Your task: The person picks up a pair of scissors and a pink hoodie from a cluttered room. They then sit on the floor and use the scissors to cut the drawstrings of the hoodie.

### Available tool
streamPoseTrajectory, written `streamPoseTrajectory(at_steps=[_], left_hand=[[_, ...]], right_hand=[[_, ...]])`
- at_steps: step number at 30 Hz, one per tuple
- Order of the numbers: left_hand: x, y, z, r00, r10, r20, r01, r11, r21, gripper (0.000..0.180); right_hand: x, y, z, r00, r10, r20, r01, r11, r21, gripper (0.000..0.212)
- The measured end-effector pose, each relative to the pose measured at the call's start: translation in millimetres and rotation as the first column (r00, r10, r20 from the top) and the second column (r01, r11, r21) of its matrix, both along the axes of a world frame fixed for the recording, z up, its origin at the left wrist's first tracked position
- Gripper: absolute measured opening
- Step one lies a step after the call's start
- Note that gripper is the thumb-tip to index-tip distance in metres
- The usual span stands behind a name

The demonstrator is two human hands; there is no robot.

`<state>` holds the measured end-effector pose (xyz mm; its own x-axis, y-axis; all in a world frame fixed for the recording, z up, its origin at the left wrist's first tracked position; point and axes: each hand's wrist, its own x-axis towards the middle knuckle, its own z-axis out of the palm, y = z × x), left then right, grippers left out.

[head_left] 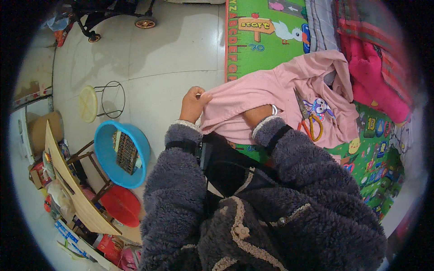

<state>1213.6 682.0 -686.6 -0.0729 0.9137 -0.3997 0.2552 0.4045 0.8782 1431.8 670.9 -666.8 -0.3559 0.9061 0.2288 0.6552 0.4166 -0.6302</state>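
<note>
A pink garment point(253, 90) with a cartoon rabbit print is spread over the green mat and my lap. At its left end my left hand point(193, 105) pinches the edge between thumb and fingers. My right hand point(257, 116) reaches inside the pink cloth through an opening; its fingers are hidden under the fabric, and only the back of the hand and the wrist, with a pale band, show. Scissors point(309, 118) with red and orange handles rest on the garment beside the print, to the right of my right hand, blades pointing away from me.
The colourful play mat point(271, 40) lies ahead and to the right, with bright pink cloth point(368, 81) at its side. On the tiled floor at left are a blue tub point(100, 156), a red basin point(121, 205), a yellow round stool point(88, 104) and a wheeled frame point(145, 22).
</note>
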Motion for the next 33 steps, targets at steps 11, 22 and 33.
streamPoseTrajectory(at_steps=[11,22,33], left_hand=[[7,-4,-9,0.999,0.044,-0.028,-0.043,0.999,0.025,0.021],[9,-10,22,0.71,-0.102,-0.697,0.277,0.95,0.144,0.025],[111,-98,63,0.815,-0.409,-0.41,0.545,0.78,0.306,0.022]], right_hand=[[18,-51,58,0.955,0.196,0.221,-0.184,0.98,-0.075,0.034],[96,-29,60,0.997,-0.068,0.023,0.072,0.976,-0.204,0.018],[94,-76,37,0.939,-0.061,0.337,0.231,0.841,-0.49,0.041]])
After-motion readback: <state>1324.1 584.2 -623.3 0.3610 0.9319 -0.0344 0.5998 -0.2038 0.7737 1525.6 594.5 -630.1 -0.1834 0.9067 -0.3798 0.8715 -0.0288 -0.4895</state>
